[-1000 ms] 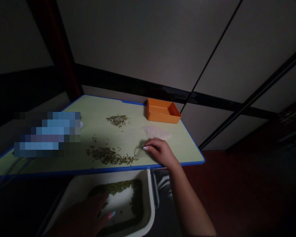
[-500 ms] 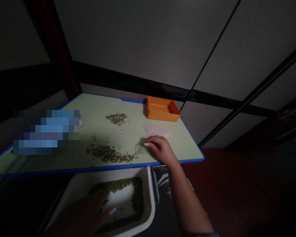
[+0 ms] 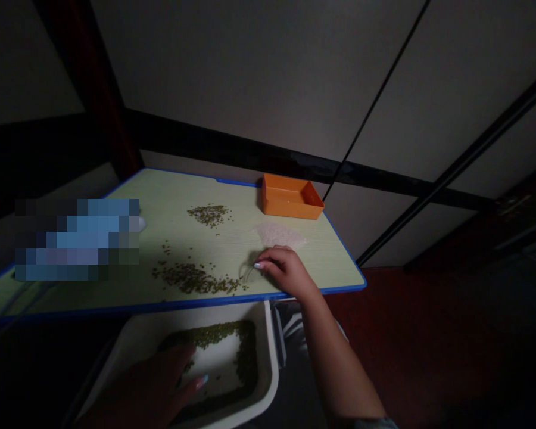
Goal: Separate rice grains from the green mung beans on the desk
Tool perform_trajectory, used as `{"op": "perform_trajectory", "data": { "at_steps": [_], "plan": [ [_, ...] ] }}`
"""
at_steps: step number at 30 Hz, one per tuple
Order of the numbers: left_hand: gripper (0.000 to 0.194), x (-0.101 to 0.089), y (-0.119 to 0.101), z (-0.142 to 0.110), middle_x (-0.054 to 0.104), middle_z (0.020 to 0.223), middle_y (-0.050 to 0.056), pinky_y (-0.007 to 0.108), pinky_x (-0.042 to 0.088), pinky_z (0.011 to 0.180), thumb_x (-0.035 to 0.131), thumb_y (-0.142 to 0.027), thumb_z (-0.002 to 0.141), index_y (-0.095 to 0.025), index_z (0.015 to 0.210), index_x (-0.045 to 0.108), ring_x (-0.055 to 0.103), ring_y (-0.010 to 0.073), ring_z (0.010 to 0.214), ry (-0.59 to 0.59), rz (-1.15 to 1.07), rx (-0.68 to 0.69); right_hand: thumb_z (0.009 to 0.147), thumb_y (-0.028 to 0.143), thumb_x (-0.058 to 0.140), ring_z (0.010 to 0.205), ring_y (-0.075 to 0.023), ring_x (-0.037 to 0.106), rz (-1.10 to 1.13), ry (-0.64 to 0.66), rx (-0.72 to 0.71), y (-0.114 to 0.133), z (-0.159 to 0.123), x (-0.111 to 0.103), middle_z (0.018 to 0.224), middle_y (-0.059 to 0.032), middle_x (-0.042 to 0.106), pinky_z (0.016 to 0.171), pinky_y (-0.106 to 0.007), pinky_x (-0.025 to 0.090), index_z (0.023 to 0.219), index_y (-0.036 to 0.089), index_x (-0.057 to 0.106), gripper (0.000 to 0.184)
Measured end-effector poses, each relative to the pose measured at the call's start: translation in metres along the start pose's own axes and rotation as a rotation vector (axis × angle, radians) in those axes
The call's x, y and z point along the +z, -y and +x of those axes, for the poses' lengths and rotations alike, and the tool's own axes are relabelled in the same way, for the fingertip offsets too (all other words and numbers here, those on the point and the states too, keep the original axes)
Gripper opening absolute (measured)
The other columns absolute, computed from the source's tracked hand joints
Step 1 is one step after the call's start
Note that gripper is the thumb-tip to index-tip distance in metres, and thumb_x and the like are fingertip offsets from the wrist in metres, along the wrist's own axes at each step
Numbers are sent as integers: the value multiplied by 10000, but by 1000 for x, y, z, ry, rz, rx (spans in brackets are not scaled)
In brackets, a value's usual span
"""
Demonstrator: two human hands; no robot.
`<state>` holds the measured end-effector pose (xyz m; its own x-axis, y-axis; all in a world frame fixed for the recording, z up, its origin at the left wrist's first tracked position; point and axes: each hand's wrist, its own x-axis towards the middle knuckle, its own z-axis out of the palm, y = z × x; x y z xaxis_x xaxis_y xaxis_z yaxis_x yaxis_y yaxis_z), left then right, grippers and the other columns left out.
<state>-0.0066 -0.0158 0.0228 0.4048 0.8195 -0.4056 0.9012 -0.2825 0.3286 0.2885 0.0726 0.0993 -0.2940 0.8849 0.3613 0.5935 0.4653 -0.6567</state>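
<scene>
My right hand [image 3: 286, 272] rests on the pale green table [image 3: 116, 295] with its fingers curled and the tips pressed to the surface, at the right end of a long scatter of green beans [image 3: 196, 280]. A small pile of white rice [image 3: 280, 236] lies just beyond that hand. My left hand [image 3: 154, 387] lies below the table edge in a white tray [image 3: 268, 357] that holds more green beans, its fingers flat on the tray floor. A second small heap of beans [image 3: 208, 214] sits farther back.
An orange box [image 3: 291, 196] stands at the table's far right corner. A blurred-out patch covers the table's left side. Behind the table runs a grey wall with dark rails. Dark red floor shows to the right.
My right hand has slid slightly to the left along the table near the beans. My left hand stays in the tray. The view has shifted a little.
</scene>
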Motion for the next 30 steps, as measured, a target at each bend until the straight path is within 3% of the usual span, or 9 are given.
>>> {"op": "perform_trajectory", "data": {
  "at_steps": [8, 14, 19, 30],
  "plan": [
    [533, 3, 3, 2, 767, 1302, 126, 435, 553, 1008, 419, -530, 899, -242, 1258, 687, 738, 308, 1165, -14, -14, -7, 949, 214, 750, 789, -165, 681, -50, -45, -66, -5, 1, 4, 840, -23, 787, 823, -297, 451, 873, 206, 762, 77],
    [635, 6, 6, 2, 711, 1413, 152, 468, 520, 1085, 392, -541, 912, -199, 1391, 631, 684, 333, 1286, -11, 18, -5, 953, 217, 748, 779, -158, 678, -91, -41, -63, -1, 2, 6, 835, -12, 783, 838, -309, 434, 886, 204, 755, 69],
    [633, 9, 9, 5, 713, 1408, 163, 482, 528, 1076, 380, -553, 918, -200, 1375, 639, 695, 336, 1269, 13, 15, 7, 954, 222, 749, 806, -163, 680, -126, -46, -36, 1, 1, 6, 851, -13, 785, 858, -319, 431, 890, 211, 756, 65],
    [560, 3, 4, 3, 767, 1326, 117, 445, 551, 1043, 447, -533, 882, -241, 1292, 691, 738, 308, 1183, -42, -7, -6, 957, 198, 740, 788, -154, 686, -21, -11, -83, -3, 1, 5, 827, -3, 777, 834, -288, 459, 865, 212, 748, 93]
  ]
}}
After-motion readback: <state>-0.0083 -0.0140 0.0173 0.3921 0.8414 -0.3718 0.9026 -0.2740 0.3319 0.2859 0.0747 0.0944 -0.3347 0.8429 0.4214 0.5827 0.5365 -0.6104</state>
